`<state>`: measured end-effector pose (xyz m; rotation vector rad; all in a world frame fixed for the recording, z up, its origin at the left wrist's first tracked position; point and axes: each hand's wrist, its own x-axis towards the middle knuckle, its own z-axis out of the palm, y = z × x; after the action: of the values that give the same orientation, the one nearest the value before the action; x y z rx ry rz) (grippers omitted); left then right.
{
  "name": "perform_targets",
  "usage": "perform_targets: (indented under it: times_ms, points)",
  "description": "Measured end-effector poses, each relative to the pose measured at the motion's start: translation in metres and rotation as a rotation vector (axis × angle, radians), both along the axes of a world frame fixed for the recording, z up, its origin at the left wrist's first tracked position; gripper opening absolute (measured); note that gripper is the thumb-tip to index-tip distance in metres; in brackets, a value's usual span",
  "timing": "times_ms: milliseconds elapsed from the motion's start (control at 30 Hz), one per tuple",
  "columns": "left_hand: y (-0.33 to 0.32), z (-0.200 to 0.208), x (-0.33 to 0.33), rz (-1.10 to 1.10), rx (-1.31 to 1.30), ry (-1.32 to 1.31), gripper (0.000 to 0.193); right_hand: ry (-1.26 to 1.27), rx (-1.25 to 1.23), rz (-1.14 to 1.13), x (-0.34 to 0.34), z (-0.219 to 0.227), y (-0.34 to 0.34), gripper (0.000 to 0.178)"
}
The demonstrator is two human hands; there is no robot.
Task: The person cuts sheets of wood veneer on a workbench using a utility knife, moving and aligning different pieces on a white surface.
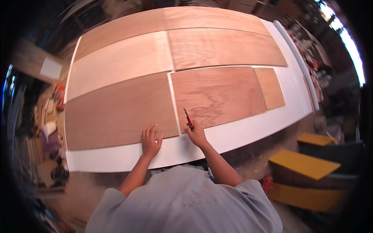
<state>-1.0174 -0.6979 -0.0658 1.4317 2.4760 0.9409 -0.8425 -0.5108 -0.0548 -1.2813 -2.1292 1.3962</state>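
Note:
My right hand is closed around a red and black utility knife, its blade pointing up and away from me. The knife is over the near left corner of a reddish plywood panel. My left hand rests with fingers stretched on the near edge of a darker plywood panel. A narrow white gap runs between these two panels. Beneath them lies a white sheet, showing along the near edge and the right side.
More plywood panels cover the far half of the table, and a small tan piece lies at the right. A rolled white sheet edges the right side. Yellow boards stand at the lower right; wood scraps lie leftward.

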Motion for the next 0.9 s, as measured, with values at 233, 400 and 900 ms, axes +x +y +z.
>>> perform_targets:
  times_ms: [233, 400, 900]
  points:
    - [0.059, 0.014, 0.080, -0.235, -0.056, -0.030, 0.056, 0.155, -0.315, -0.526, 0.153, -0.014, 0.076, 0.026]
    - [0.101, 0.014, 0.141, -0.125, -0.075, -0.028, 0.055, 0.200, -0.245, -0.680, 0.240, -0.004, 0.183, 0.020]
    - [0.238, 0.040, 0.294, -0.030, -0.100, -0.226, 0.045, 0.158, 0.125, -0.564, 0.391, -0.042, 0.438, 0.022]
